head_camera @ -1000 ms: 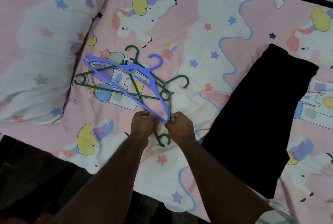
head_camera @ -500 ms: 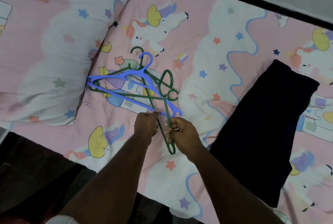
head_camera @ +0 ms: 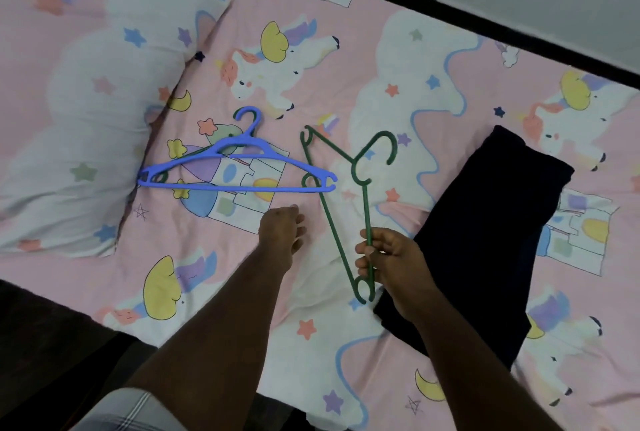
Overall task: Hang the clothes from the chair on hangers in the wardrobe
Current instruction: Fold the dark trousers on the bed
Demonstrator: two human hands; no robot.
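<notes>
Hanger selection: right hand (head_camera: pixel 389 259) pinches green hanger (head_camera: pixel 349 167), left hand (head_camera: pixel 282 226) relaxed, empty; next, thread dark garment (head_camera: pixel 485 236) at bed's (head_camera: pixel 398 49) right.

Second green hanger (head_camera: pixel 194 154) mostly hidden under blue hanger (head_camera: pixel 239 167), pillow (head_camera: pixel 86 125) cut off at left edge

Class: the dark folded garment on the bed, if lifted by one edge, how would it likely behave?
The dark garment would probably droop and unfold: it is soft cloth lying flat in folds. It seems unlikely to roll or slide, since it rests on the bedsheet.
</notes>
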